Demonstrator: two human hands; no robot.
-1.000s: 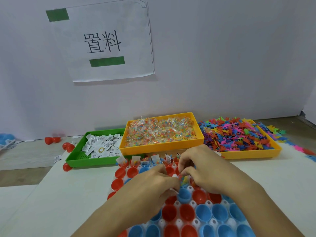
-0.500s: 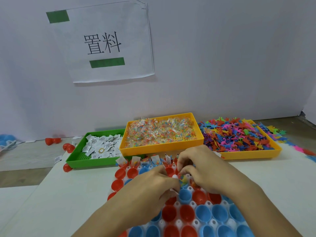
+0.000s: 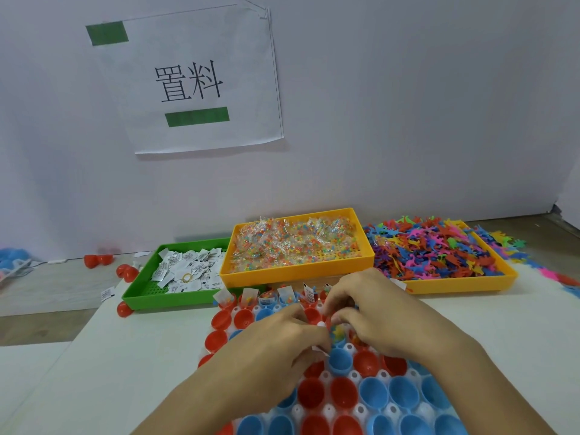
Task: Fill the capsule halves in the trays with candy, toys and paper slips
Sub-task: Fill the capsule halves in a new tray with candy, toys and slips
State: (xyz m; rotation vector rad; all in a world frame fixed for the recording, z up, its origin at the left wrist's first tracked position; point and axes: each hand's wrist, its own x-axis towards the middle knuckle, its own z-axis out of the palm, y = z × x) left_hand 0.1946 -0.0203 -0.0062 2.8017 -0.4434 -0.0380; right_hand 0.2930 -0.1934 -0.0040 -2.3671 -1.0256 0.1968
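Note:
A white tray (image 3: 354, 376) of red and blue capsule halves lies in front of me. The back row (image 3: 284, 298) holds slips and candy. My left hand (image 3: 276, 346) hovers over the tray's middle and pinches a white paper slip (image 3: 320, 350). Close to its right, my right hand (image 3: 379, 312) curls its fingertips down onto a yellow toy (image 3: 339, 332) in a capsule half. Behind the tray stand a green tray of paper slips (image 3: 175, 271), an orange tray of candy packets (image 3: 295, 246) and an orange tray of colourful toy figures (image 3: 439, 255).
Loose red capsule halves (image 3: 125, 273) lie left of the green tray, and blue ones (image 3: 12, 259) sit at the far left. Toy figures (image 3: 558, 277) spill past the right tray. A white wall with a paper sign (image 3: 194, 80) closes off the back.
Both hands stay over the same spot on the tray. Only the right hand's fingertips have shifted slightly.

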